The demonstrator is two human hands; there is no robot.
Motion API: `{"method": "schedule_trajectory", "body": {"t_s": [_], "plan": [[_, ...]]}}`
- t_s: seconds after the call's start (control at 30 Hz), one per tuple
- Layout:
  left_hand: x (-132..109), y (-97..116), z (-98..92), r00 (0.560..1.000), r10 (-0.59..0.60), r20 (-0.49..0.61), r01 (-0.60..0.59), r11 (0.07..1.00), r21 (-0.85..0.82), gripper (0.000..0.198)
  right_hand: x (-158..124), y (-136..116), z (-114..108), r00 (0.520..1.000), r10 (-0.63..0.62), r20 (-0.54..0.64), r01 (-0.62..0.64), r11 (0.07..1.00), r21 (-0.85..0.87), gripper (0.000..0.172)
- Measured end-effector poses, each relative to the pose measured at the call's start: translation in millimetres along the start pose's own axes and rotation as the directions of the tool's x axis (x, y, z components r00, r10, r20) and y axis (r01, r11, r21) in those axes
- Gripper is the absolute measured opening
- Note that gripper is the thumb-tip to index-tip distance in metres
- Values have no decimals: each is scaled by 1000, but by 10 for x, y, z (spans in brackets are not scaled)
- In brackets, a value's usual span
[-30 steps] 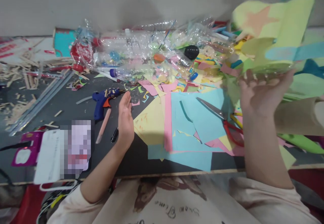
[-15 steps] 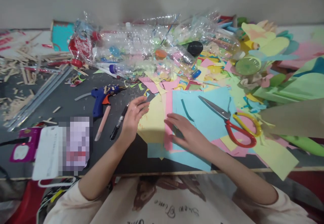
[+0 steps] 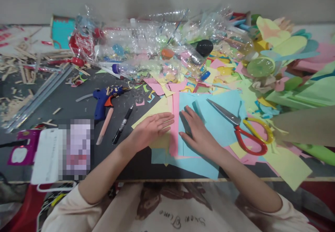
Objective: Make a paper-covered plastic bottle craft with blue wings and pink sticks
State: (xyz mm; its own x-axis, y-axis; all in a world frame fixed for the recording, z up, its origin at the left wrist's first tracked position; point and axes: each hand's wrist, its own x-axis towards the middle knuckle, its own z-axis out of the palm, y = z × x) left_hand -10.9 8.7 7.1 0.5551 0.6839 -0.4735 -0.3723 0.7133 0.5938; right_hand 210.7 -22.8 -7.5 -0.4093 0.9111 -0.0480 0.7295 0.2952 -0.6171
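Observation:
My left hand (image 3: 150, 130) lies flat with fingers stretched out on a yellow paper sheet (image 3: 157, 111). Beside it my right hand (image 3: 197, 132) rests flat, fingers apart, on a light blue paper sheet (image 3: 217, 120). A pink paper strip (image 3: 174, 127) runs between the two hands. Neither hand holds anything. Red and yellow handled scissors (image 3: 243, 129) lie on the blue sheet to the right of my right hand. A black pen (image 3: 122, 124) lies left of my left hand.
A blue glue gun (image 3: 104, 97) and a pink stick (image 3: 104, 126) lie on the dark table (image 3: 78, 108). Clear plastic bottles (image 3: 146, 46) pile at the back. Coloured paper cutouts (image 3: 282, 50) heap at right. Wooden sticks (image 3: 18, 71) lie far left. A white card (image 3: 49, 155) sits near the front edge.
My right hand put down the stack of paper cutouts at the right and came down onto the blue sheet. My left hand turned palm down and slid right onto the yellow sheet.

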Motion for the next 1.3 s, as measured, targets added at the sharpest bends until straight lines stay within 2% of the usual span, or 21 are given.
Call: {"method": "schedule_trajectory", "body": {"t_s": [0.17, 0.33, 0.43, 0.6, 0.73, 0.83, 0.97, 1.13, 1.23, 1.3], "plan": [[-13, -5, 47, 1000, 27, -4, -27, 998, 50, 35, -7, 41, 12, 1000, -1, -11, 2, 998, 63, 67], [-21, -43, 114, 998, -54, 34, 52, 997, 52, 34, -29, 55, -5, 997, -6, -77, 17, 990, 142, 65], [5, -57, 207, 996, -88, -7, 88, 993, 85, 34, -44, 39, -35, 994, 29, -106, -8, 980, 197, 63], [171, -15, 407, 994, -105, -44, 109, 986, 125, 54, -51, 20, -76, 994, 81, -73, -61, 967, 249, 65], [315, 8, 469, 995, -46, -86, 63, 976, 210, 63, -38, 31, -96, 996, 87, -29, -78, 966, 245, 66], [398, -38, 426, 997, 1, -82, 28, 937, 348, 52, -33, 45, -106, 994, 97, -49, -85, 973, 215, 61], [464, -105, 380, 997, -31, -71, 63, 860, 507, 38, -49, 76, -121, 990, 116, -79, -100, 979, 178, 57], [449, -112, 491, 992, -117, -41, 120, 823, 556, 34, -72, 128, -102, 981, 122, -149, -108, 989, 102, 52], [420, -122, 563, 981, -177, -83, 191, 783, 592, 22, -66, 149, -62, 982, 136, -131, -129, 990, 57, 52], [405, -141, 581, 979, -172, -111, 203, 754, 624, 28, -57, 159, -44, 979, 145, -141, -140, 989, 44, 53]]}}
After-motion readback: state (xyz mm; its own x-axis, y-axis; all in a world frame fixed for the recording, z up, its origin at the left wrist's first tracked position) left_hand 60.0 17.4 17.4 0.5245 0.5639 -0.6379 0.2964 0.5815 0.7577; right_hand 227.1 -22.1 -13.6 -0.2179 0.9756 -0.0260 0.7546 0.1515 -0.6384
